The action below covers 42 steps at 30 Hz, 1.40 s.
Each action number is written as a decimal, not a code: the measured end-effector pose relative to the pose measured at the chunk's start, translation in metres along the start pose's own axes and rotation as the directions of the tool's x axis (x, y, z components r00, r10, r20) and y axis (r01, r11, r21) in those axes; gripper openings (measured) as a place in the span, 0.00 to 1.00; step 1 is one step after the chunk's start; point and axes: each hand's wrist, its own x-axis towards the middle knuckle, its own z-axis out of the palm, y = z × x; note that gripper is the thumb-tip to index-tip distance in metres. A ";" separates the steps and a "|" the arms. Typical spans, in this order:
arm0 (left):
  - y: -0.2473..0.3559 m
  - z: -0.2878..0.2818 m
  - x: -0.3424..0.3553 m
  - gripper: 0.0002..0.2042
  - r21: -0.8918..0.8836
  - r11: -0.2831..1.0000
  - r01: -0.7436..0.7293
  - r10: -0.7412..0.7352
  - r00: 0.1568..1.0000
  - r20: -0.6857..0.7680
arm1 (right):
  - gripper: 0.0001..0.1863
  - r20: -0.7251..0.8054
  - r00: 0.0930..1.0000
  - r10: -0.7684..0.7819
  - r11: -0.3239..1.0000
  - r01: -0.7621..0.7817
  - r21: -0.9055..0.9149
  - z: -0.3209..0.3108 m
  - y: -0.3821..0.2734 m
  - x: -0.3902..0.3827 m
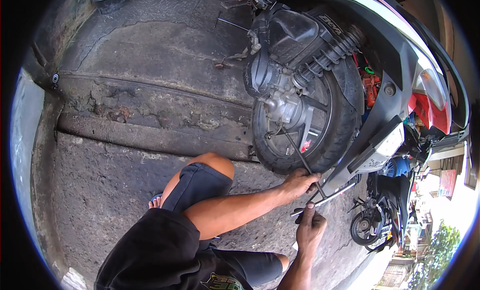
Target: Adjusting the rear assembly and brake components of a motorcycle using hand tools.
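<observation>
A T-handle wrench (335, 193) reaches from near me to the hub of a scooter's rear wheel (327, 152). Its long shaft meets the wheel at a fitting below the grey metal gear case (286, 107); the exact contact is too small to make out. Close to the crossbar, my left hand (299, 184) is closed round the shaft. My right hand (311, 229) grips the near end of the crossbar, thumb on top and its other fingers partly hidden. Above the gear case are a coil-spring shock absorber (327, 57) and a black airbox (295, 30).
A second T-shaped wrench (233, 24) lies on the concrete floor beyond the scooter. Raised ledges (150, 115) cross the floor at left. A black basin (111, 1) sits at the far left. Another motorcycle (370, 222) is parked at right. The scooter's tail light (432, 110) overhangs the right side.
</observation>
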 end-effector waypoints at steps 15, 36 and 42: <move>0.004 -0.002 -0.002 0.13 0.258 0.963 0.081 -0.061 0.994 -0.086 | 0.09 -0.381 0.916 -0.123 0.971 0.191 0.145 -0.014 0.007 0.021; 0.010 0.000 0.010 0.18 0.424 0.891 0.162 -0.108 0.983 -0.150 | 0.14 -0.131 0.871 -0.474 0.787 0.352 -0.507 -0.032 -0.004 0.029; -0.007 -0.004 0.018 0.19 0.454 0.887 0.083 0.002 0.983 -0.183 | 0.26 0.026 0.912 0.409 0.825 -0.382 0.416 -0.018 0.006 0.052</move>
